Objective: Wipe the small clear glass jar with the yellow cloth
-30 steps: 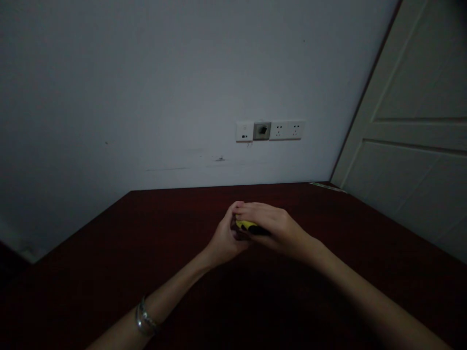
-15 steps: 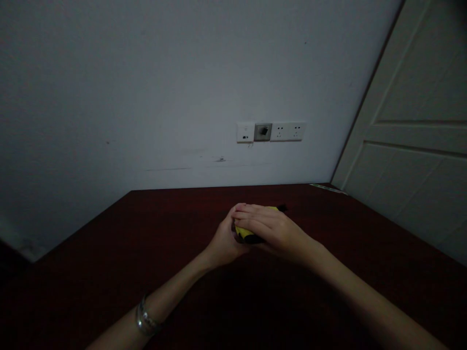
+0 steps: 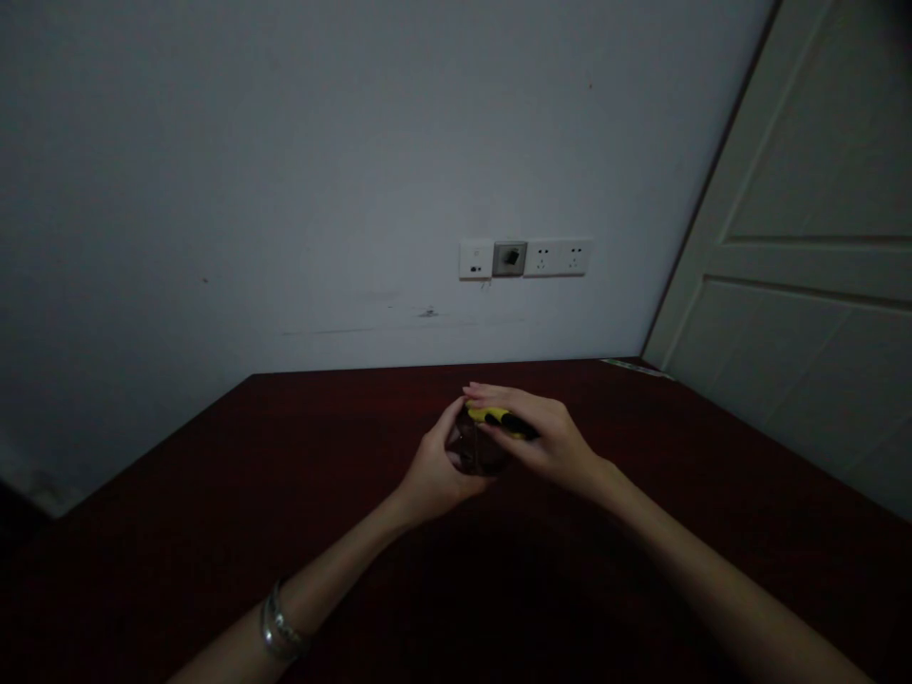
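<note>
A dark, rounded, see-through glass (image 3: 479, 454) sits in my left hand (image 3: 436, 470), with the fingers wrapped round its left side and underneath. Its exact shape is hard to make out in the dim light. Over its top, my right hand (image 3: 545, 427) closes on a yellow and black cloth (image 3: 491, 416). The cloth lies against the upper rim of the glass, and part of it is hidden under my right fingers. Both hands are above the middle of the table.
The dark red wooden table (image 3: 320, 418) runs back to a pale wall (image 3: 285, 171). Sockets and a switch (image 3: 523, 258) are set in that wall. A white panelled door (image 3: 805, 256) stands at the right. Near the back right corner lies a thin flat strip (image 3: 636, 369).
My right hand has shifted up with the cloth, so more of the glass now shows below it. The left hand keeps nearly the same place.
</note>
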A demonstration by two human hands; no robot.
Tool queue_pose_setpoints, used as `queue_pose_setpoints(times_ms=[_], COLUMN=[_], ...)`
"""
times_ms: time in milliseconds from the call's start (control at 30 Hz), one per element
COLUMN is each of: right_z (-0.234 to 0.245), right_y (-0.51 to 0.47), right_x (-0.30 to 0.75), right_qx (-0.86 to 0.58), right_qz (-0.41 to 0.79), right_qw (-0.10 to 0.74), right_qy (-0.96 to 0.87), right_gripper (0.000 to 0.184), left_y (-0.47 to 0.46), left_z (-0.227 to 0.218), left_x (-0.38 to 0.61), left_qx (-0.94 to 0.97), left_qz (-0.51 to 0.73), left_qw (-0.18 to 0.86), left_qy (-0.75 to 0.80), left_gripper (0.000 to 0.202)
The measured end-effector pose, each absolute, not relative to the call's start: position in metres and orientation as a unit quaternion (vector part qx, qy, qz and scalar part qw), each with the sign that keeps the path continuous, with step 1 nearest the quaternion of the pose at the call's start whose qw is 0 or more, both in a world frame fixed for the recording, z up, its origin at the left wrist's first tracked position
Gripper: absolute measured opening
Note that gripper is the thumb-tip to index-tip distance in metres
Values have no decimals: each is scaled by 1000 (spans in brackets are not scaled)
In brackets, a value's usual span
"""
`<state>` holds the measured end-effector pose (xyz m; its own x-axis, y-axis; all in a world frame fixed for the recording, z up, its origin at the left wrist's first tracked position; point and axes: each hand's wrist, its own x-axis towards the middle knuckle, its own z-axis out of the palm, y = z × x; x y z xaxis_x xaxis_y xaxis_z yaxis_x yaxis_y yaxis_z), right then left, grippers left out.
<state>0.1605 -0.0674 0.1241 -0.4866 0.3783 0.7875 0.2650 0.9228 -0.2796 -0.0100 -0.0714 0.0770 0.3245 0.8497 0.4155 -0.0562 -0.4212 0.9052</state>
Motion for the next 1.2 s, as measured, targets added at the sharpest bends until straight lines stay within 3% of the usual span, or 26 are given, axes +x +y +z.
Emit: queue_pose_setpoints(times_ms=[267, 633, 1000, 1200], right_z=[126, 129, 127, 129], right_y=[-79, -77, -88, -80], right_x=[156, 154, 151, 154], right_qx=[-93, -263, -138, -234], right_qz=[-21, 182, 72, 133], right_qw=[396, 579, 559, 595], right_qy=[-913, -750, -815, -757], right_gripper=[37, 18, 35, 22], left_y=[-65, -77, -75, -82], left_z=[85, 91, 99, 106], left_x=[-16, -17, -14, -12], left_qx=[651, 657, 600, 588], left_qz=[551, 491, 540, 520], left_qw=[461, 509, 539, 561], left_qy=[248, 258, 239, 264], left_gripper=[86, 93, 85, 87])
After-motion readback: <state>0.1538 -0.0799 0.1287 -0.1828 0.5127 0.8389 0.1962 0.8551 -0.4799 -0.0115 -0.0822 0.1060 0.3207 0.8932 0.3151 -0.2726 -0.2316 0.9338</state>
